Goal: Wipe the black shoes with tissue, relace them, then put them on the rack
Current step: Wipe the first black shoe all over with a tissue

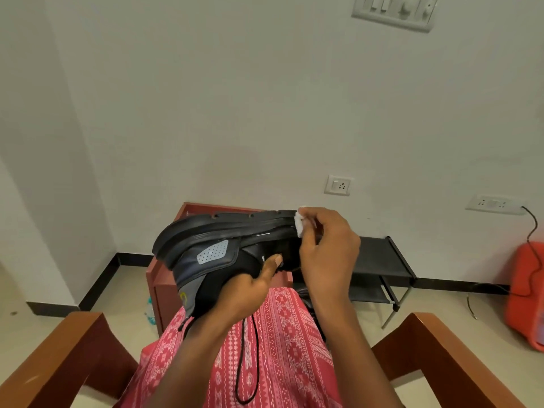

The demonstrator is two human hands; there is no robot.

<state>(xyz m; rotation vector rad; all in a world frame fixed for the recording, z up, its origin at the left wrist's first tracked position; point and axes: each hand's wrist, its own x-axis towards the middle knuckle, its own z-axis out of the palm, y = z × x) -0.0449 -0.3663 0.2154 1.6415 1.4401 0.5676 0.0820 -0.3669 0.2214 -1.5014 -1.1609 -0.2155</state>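
Wiping is in hand: the left hand (245, 291) grips the shoe (217, 240) sole-up over the lap (282, 334) while the right hand (328, 251) pinches tissue (299, 224) against what seems the toe edge of its sole, so next the tissue should drag along the rim, with the lace (242, 363) dangling and the rack (379, 254) beyond.

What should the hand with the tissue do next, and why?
Probably slide the tissue along the sole edge toward the other end. The right hand pinches it against one end of the black shoe, which the left hand holds sole-up; the rest may need wiping.
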